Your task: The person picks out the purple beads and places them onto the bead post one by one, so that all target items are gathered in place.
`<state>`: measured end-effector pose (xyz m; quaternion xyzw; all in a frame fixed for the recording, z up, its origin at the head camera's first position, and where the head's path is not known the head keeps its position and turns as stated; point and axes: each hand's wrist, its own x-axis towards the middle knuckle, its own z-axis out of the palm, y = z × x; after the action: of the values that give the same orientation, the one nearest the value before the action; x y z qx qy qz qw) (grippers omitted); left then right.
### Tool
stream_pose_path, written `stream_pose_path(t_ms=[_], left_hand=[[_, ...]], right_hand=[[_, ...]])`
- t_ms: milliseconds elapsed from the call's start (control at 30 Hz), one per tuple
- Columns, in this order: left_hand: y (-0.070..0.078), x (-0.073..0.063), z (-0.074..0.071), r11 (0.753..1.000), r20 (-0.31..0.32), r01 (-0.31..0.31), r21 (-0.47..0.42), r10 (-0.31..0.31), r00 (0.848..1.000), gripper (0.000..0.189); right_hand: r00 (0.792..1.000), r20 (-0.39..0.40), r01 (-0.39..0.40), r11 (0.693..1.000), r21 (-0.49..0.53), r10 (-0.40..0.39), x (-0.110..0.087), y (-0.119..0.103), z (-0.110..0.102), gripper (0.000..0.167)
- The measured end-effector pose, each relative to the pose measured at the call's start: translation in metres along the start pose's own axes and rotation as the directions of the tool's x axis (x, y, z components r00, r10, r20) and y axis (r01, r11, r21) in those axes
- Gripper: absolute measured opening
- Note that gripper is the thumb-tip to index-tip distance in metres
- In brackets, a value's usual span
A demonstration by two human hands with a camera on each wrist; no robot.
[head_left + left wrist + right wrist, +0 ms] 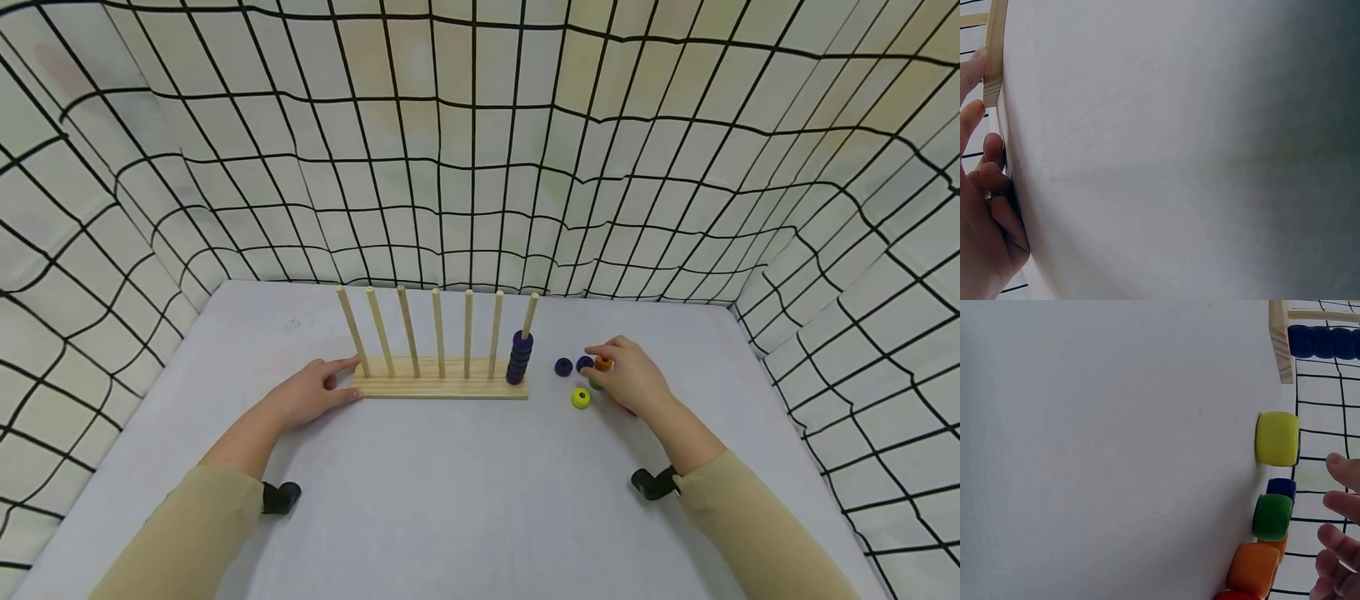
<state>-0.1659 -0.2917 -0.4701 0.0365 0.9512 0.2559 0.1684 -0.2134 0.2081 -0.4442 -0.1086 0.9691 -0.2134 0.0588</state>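
A wooden peg stand with several upright pegs sits on the table. Dark blue beads are stacked on its rightmost peg. My left hand pinches the stand's left end between thumb and index finger, the other fingers curled in. Over a group of loose beads hovers my right hand, fingers apart and holding nothing. Beneath and beside it lie a yellow bead, two blue beads, a green bead and orange beads. A red bead barely shows in the right wrist view.
The table has a white surface. Black netting over pale walls rises at the back and both sides. Each wrist carries a small black camera mount.
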Motion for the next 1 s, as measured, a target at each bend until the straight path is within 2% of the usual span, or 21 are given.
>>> stream_pose_path(t_ms=[200, 467, 767, 1000], left_hand=[[0.0, 0.0, 0.001, 1.0, 0.005, 0.003, 0.0, -0.003, 1.0, 0.076], [0.002, -0.001, -0.001, 1.0, 0.005, 0.008, 0.001, -0.008, 1.0, 0.075], [0.005, -0.004, -0.004, 1.0, 0.004, 0.001, -0.008, -0.001, 1.0, 0.075], [0.005, -0.004, -0.003, 1.0, 0.001, 0.0, -0.007, 0.0, 1.0, 0.075]], right_hand=[[1.0, 0.027, -0.016, 0.999, -0.047, 0.017, 0.008, 0.006, 0.007, 0.047], [0.997, 0.052, -0.057, 0.997, -0.043, 0.059, 0.012, 0.008, 0.006, 0.049], [0.993, 0.087, -0.071, 0.994, -0.077, 0.078, 0.016, 0.01, 0.007, 0.049], [0.994, 0.084, -0.065, 0.994, -0.087, 0.073, 0.02, 0.014, 0.011, 0.047]])
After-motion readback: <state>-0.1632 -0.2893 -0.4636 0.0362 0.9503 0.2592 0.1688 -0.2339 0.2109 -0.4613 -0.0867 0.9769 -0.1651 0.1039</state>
